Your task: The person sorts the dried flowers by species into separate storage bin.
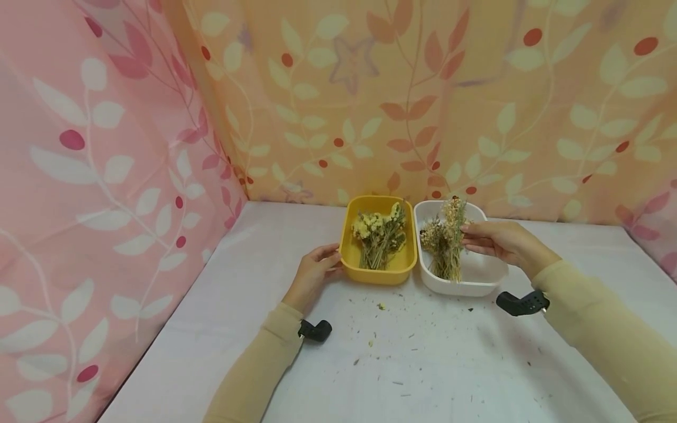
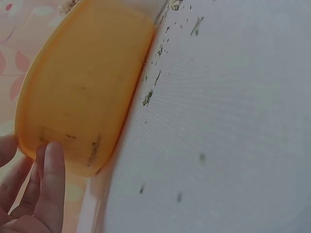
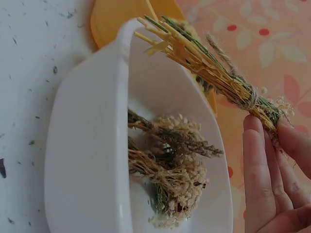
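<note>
In the head view my right hand (image 1: 510, 242) holds a bunch of dried flowers (image 1: 453, 247) over the white plastic tub (image 1: 462, 288). The right wrist view shows thumb and fingertips pinching this bundle (image 3: 218, 80) near its twine tie, stalk ends pointing away. Pale dried flower bunches (image 3: 182, 165) lie inside the white tub below it. My left hand (image 1: 313, 271) is at the left side of the yellow tub (image 1: 378, 277), its fairly straight fingers (image 2: 53, 179) touching the outer wall. Yellow dried flower bunches (image 1: 376, 235) lie in that tub.
Both tubs stand side by side on a white tabletop (image 1: 296, 376), near a patterned orange cloth backdrop (image 1: 317, 117). Small bits of dried plant (image 1: 382, 306) are scattered in front of them. A pink patterned cloth (image 1: 132, 176) hangs along the left.
</note>
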Available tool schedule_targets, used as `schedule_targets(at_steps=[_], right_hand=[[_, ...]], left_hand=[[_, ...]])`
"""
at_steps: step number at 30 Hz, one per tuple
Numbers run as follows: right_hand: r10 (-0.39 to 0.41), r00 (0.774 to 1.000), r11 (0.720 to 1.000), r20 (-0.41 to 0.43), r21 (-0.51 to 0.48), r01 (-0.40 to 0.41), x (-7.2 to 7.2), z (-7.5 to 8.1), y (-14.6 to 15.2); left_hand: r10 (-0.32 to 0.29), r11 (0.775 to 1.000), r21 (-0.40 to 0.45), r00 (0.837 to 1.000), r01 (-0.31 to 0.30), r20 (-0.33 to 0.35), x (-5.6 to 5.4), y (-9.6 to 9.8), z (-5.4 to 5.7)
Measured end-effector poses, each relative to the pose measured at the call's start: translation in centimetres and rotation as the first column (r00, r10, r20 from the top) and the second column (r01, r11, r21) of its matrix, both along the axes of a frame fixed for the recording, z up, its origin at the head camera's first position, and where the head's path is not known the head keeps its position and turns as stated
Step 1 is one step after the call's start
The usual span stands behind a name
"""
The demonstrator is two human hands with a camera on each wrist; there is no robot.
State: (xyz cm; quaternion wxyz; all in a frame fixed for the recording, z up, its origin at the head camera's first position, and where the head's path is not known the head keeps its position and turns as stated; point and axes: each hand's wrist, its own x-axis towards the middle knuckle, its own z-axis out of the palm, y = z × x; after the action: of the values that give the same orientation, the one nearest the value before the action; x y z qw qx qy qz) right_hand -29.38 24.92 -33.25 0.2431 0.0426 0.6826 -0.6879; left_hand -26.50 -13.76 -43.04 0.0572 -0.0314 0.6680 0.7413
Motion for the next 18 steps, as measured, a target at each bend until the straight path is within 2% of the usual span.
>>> schedule_targets(at_steps=[4,8,13,18], right_hand=[[-0.020,1.000,1.000,0.008,-0.002,0.020,-0.9,-0.4,0.2],[-0.049,0.999,0.999,0.009,0.017,0.048,-1.6,-1.4,0.1],[-0.071,0.997,0.995,0.001,0.069,0.071,-1.7,-2.7,-0.5],[-0.075,0.997,0.993,-0.002,0.096,0.075,-1.8,-3.2,-0.7]], left_hand=[[-0.012,1.000,-0.007,1.000,0.012,0.003,0.0,0.0,0.1],[-0.017,1.000,-0.016,1.000,0.017,-0.005,0.1,-0.1,0.1],[-0.014,0.999,-0.031,1.000,0.014,0.004,0.4,-0.4,0.0],[-0.006,0.999,-0.033,1.000,0.006,-0.002,0.3,-0.3,-0.1]])
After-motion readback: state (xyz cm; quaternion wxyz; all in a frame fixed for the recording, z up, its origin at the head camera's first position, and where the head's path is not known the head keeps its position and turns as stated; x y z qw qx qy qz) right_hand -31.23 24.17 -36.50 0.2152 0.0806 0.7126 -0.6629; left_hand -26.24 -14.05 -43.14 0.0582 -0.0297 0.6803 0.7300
